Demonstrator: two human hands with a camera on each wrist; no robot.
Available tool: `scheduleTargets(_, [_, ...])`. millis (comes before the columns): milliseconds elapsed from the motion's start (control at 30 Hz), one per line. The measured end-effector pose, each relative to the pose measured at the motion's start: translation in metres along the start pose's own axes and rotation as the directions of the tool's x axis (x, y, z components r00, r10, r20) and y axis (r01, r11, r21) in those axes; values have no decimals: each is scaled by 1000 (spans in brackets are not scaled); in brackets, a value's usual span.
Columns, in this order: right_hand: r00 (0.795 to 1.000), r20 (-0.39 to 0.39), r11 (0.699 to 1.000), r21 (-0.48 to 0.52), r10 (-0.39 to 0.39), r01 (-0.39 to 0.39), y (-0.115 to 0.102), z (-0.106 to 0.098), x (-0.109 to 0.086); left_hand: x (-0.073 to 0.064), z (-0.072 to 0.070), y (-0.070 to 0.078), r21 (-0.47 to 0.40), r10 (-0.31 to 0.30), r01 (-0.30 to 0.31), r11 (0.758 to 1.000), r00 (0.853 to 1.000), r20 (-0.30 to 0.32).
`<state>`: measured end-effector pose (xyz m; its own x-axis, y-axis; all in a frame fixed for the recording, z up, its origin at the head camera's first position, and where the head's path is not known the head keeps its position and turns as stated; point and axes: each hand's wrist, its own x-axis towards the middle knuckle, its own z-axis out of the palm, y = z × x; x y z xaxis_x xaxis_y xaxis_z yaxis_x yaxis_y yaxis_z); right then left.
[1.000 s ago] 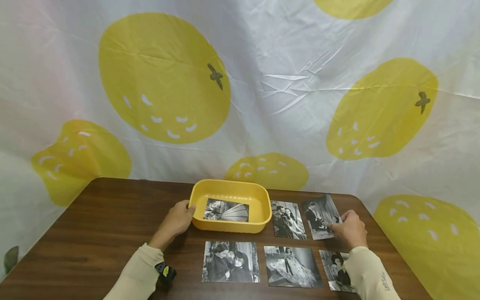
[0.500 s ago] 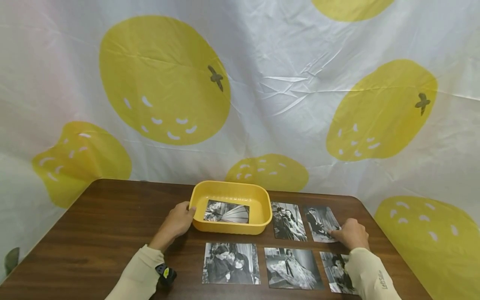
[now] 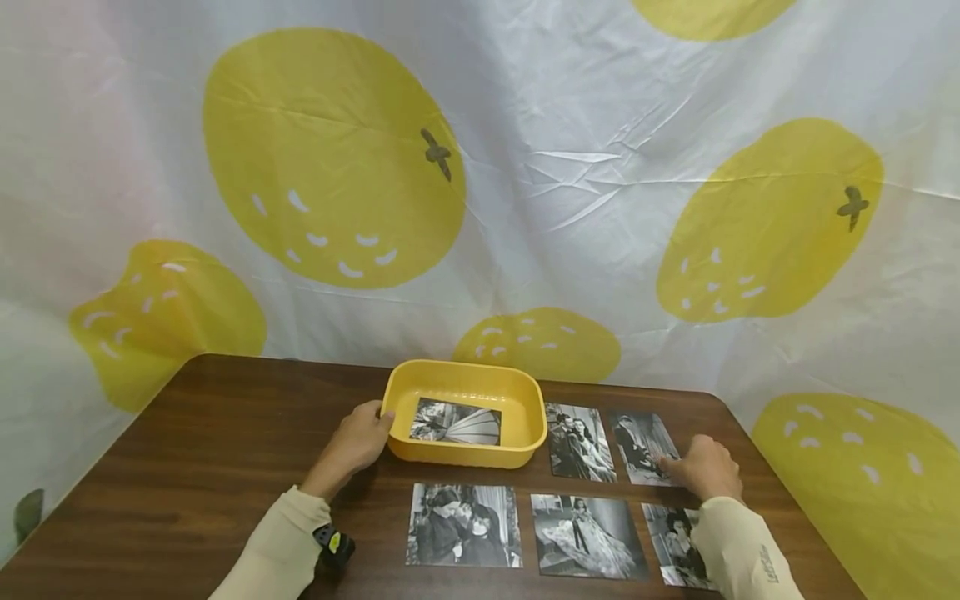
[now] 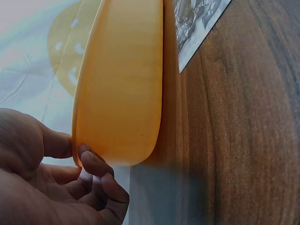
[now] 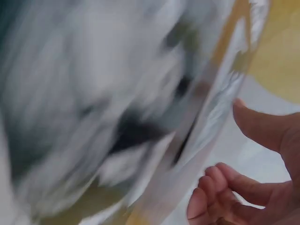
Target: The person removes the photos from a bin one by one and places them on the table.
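My left hand (image 3: 360,437) pinches the left rim of a yellow plastic basin (image 3: 465,455); the left wrist view shows thumb and fingers on either side of that rim. Inside the basin lies a black-and-white photo (image 3: 456,422). At the right, my right hand (image 3: 707,468) touches the lower right corner of another black-and-white photo (image 3: 642,442), which lies flat in the head view. In the right wrist view the thumb (image 5: 262,124) and the fingertips are spread apart beside a heavily blurred picture surface (image 5: 103,93).
Between the basin and that photo lies an upright photo (image 3: 581,443). A front row holds a photo of a close pair (image 3: 463,527), one of a wide gown (image 3: 588,536) and one partly under the right sleeve (image 3: 678,546). A lemon-print cloth (image 3: 540,250) hangs behind the brown table (image 3: 225,467).
The photo at the right was tilted up in the right hand and now lies flat, the hand slightly lower at its corner. The left hand and basin have stayed in place.
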<state>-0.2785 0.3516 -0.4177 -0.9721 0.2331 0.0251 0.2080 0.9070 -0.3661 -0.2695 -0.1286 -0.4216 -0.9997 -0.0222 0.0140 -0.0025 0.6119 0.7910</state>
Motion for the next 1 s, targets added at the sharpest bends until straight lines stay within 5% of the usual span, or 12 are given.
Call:
scheduleTargets(133, [990,-102,993,55,-96,102,-23,2,-1,2,1,0,-11,-6,6,1000,1000,8])
scheduleTargets(333, [948,-237,961,127,-213,248,-70,0,-1,1,2,1,-25,-13,13,1000,1000,22])
scheduleTargets(600, [891,-281,875,235,-356,423,-139,13,-7,0,2,1,-27,-4,4,1000,1000,20])
scheduleTargets(700, [876,-222,846,241,-428,475,-165,17,-9,1,1,2,-37,-11,12,999,1000,28])
scheduleTargets(867, [856,45,843,207,-516,497,-202,31,-14,1,-1,2,-37,-21,23,999,999,37])
scheduleTargets(1000, [806,239,841,164,-541,516,-217,50,-12,2,1,1,-31,-21,22,999,999,28])
